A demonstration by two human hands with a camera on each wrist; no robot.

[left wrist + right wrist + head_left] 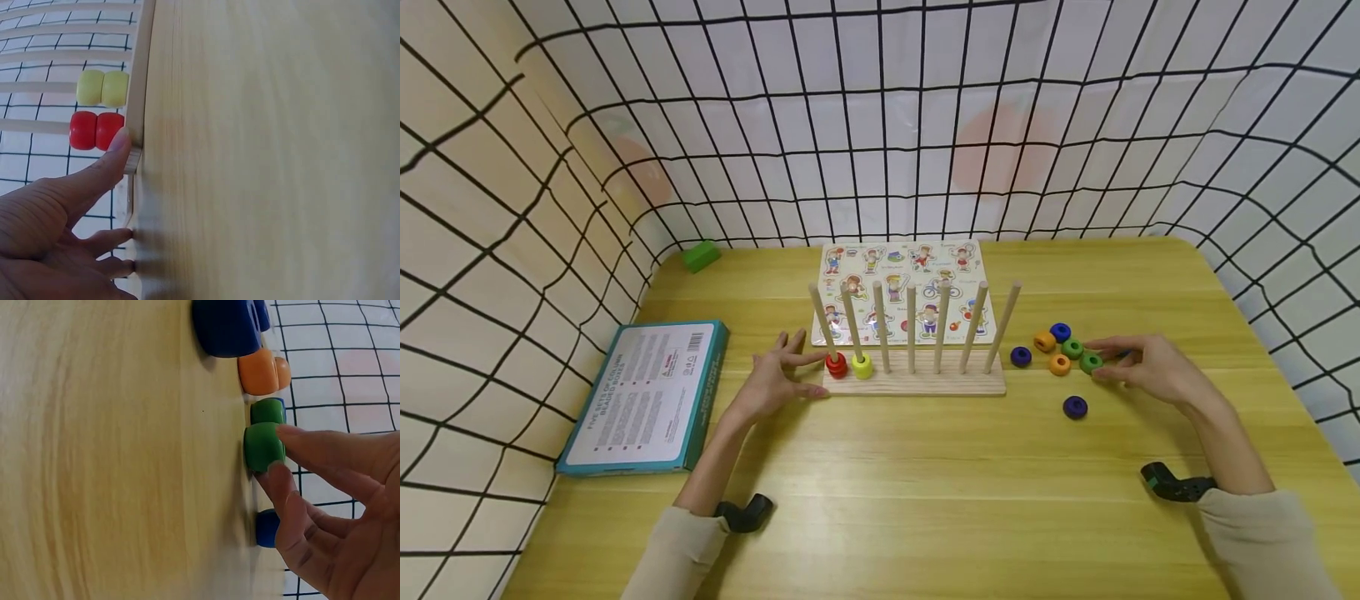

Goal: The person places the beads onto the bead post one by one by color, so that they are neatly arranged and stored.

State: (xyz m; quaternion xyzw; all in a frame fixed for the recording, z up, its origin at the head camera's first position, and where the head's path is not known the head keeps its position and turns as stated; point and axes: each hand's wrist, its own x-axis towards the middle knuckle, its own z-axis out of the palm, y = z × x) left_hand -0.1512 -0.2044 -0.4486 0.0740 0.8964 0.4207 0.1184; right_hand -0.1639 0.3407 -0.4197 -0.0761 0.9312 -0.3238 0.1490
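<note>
A wooden peg rack (917, 384) with several upright rods stands mid-table. Red beads (836, 367) sit stacked on its leftmost rod, yellow beads (862, 367) on the one beside it. My left hand (775, 379) rests at the rack's left end, fingers spread, its thumb (109, 159) touching the base just by the red beads. Over on the right, my right hand (1153, 367) pinches a green bead (263, 447) between thumb and fingers, low at the tabletop. Another green bead (1072, 348) lies right against it.
Around the right hand lie orange beads (1059, 364) and several blue beads (1075, 407). A picture board (902, 258) lies behind the rack. At left are a flat teal box (647, 392) and a green block (702, 256). Black grid netting (880, 125) encloses the table's back and sides.
</note>
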